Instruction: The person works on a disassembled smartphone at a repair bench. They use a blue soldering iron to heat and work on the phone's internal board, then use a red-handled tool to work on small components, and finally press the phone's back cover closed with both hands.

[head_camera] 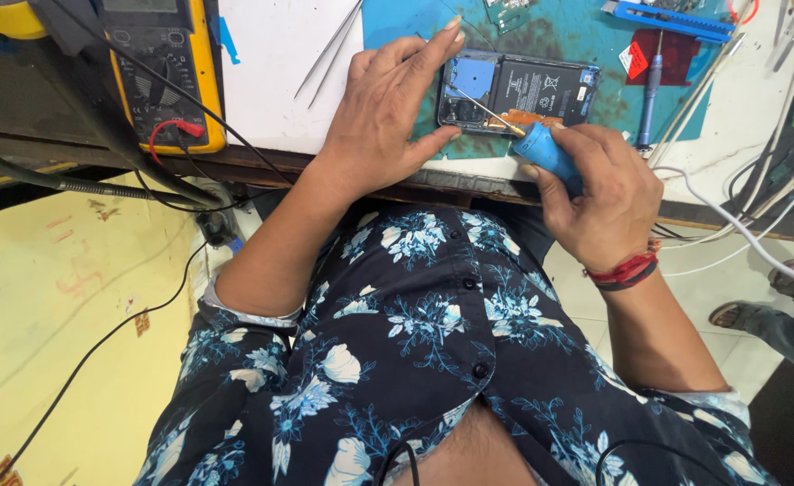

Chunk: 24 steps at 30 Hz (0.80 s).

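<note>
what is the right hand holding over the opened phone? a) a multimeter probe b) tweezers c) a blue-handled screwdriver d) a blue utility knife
c: the right hand grips a blue-handled screwdriver whose thin shaft reaches onto the opened phone, while the left hand steadies the phone's left end; the tweezers lie untouched on the white sheet.

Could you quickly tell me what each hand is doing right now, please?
Left hand: open, fingers steadying the opened phone.
Right hand: closed around the blue-handled screwdriver.
</note>
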Each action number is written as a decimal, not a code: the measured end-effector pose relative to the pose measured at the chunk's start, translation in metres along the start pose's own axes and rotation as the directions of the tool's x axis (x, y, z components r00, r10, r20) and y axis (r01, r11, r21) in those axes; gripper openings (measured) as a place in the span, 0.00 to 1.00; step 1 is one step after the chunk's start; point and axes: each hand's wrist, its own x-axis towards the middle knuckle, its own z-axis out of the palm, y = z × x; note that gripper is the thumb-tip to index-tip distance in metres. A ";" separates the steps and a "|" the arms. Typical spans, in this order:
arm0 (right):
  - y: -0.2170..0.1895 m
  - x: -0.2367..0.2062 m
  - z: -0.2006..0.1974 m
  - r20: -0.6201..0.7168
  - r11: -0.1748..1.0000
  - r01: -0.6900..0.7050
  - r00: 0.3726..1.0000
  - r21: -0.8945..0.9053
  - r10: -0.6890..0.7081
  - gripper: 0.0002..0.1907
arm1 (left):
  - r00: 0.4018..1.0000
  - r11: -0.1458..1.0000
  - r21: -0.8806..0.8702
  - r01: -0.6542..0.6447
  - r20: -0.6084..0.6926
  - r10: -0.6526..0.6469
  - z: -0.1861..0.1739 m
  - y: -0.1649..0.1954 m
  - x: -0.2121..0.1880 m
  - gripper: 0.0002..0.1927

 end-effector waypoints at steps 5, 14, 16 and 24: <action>-0.011 -0.007 0.011 -0.034 0.997 -0.062 0.997 0.040 0.063 0.21 | 0.999 1.000 -0.028 0.008 -0.049 -0.010 0.001 0.000 -0.002 0.57; -0.018 -0.013 0.016 -0.039 0.996 -0.077 0.996 0.042 0.078 0.21 | 0.997 0.998 -0.025 0.053 -0.060 -0.055 0.007 0.000 -0.006 0.59; -0.019 -0.013 0.014 -0.050 0.996 -0.088 0.995 0.032 0.089 0.21 | 0.997 0.999 -0.027 0.040 -0.069 -0.042 0.007 0.000 -0.006 0.59; -0.024 -0.013 0.014 -0.035 0.997 -0.073 0.997 0.030 0.074 0.21 | 0.996 0.998 -0.034 0.044 -0.072 -0.047 0.007 0.001 -0.007 0.59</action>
